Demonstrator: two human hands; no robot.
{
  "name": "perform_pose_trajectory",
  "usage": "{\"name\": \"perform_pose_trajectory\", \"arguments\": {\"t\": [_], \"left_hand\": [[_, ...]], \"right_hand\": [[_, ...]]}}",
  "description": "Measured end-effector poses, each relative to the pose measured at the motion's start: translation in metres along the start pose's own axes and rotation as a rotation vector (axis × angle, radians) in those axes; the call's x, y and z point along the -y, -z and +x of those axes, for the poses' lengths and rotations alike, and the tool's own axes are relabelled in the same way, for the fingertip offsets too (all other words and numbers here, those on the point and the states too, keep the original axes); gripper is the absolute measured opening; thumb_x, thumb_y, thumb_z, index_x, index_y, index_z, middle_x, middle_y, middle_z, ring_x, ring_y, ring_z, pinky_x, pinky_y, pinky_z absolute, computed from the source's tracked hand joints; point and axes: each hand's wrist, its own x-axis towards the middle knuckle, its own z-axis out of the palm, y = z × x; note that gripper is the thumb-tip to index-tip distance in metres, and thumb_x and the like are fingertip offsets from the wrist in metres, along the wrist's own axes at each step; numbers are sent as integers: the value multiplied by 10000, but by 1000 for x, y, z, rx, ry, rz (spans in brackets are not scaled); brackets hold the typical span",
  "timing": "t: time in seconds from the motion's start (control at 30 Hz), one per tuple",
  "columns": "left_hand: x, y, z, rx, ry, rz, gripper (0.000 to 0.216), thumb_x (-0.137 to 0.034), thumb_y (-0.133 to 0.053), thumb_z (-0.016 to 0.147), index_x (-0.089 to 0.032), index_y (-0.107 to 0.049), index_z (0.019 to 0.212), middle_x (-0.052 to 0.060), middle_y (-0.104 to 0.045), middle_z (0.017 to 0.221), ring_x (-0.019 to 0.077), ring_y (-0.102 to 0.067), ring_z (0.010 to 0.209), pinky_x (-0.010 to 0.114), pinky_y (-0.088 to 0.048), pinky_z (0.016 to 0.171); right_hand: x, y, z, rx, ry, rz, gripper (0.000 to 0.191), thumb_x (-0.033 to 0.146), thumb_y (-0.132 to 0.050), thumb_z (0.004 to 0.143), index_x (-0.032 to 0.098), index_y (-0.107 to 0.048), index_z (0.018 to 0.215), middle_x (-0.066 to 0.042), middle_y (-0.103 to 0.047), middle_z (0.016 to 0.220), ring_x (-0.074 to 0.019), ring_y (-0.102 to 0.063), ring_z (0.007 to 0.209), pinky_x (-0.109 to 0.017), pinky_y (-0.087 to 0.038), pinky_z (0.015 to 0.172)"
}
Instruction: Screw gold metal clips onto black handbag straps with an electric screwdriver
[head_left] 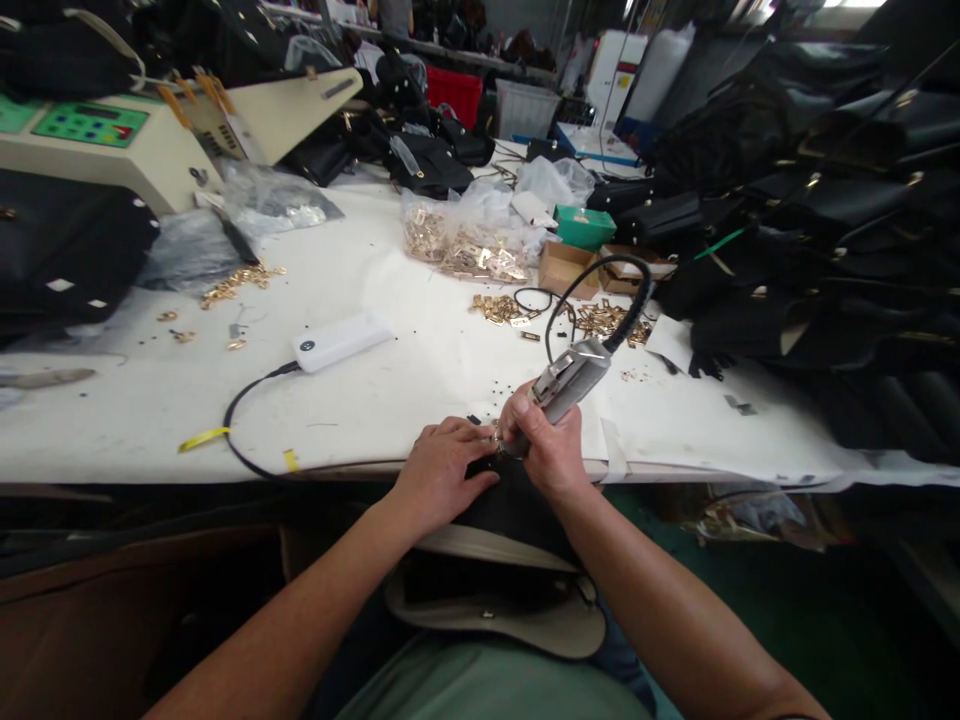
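My right hand (553, 440) is wrapped round a grey electric screwdriver (576, 375), which slants down to the left, its cable rising from the back end. Its tip meets a black handbag (521, 515) at the table's front edge; the exact contact spot is hidden by my fingers. The bag hangs open over my lap, showing a beige lining (499, 632). My left hand (444, 468) grips the bag's upper part between thumb and fingers, with its fingertips beside the screwdriver's tip. A small bit of metal shows there, too small to make out.
Tiny dark screws lie just beyond my hands. Gold fittings (495, 308) are heaped farther back, near bagged hardware (465, 245) and a cardboard box (568, 268). A white power bank (341, 342) with a black cable lies left. Black bags (825, 220) are piled right; a cream machine (127, 140) stands left.
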Motion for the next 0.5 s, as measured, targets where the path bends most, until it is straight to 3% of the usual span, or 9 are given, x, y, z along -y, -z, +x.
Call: {"name": "perform_pose_trajectory", "arguments": {"t": [0.3,0.5], "left_hand": [[1,-1,-1,-18,-6,-8,305,-323,-783,827,-316,-728,1127,-14,-702,1243,273,-570,1150,471,-466,943],[0,1,0,-34,-6,-69,312,-305,-739,863,-328,-713,1173,-23,-694,1286,249,-580,1154,446,-459,1003]], "right_hand": [[-8,-4,0,-2,-8,-43,389,503,-767,809,189,-578,678,13,-565,535,-132,-521,489,-266,-430,497],[3,-1,4,-45,62,16,384,500,-758,811,207,-552,675,25,-534,521,-129,-495,458,-262,-419,449]]}}
